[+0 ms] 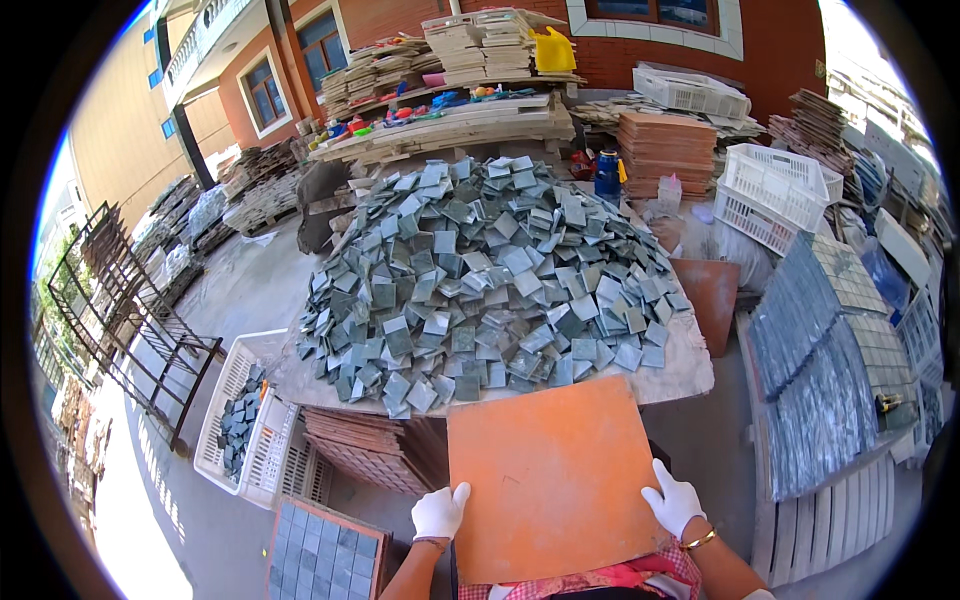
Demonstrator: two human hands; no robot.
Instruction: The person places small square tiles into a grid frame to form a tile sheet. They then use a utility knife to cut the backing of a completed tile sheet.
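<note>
A square orange board (550, 480) lies flat in front of me, its far edge overlapping the front of a table (690, 365). At the board's left edge my left hand (439, 513), in a white glove, grips it with the thumb on top. My right hand (674, 497), gloved the same way, holds the opposite edge; its fingers are partly hidden. Beyond the board, a large heap of small square grey-green stone tiles (490, 280) covers the table.
A white plastic crate (275, 440) with dark tile pieces stands left of the table. Near it is a tile-covered board (325, 550). Wrapped tile stacks (815, 400) stand on a pallet at right. White crates (770, 190) and a black metal rack (125, 310) stand farther off.
</note>
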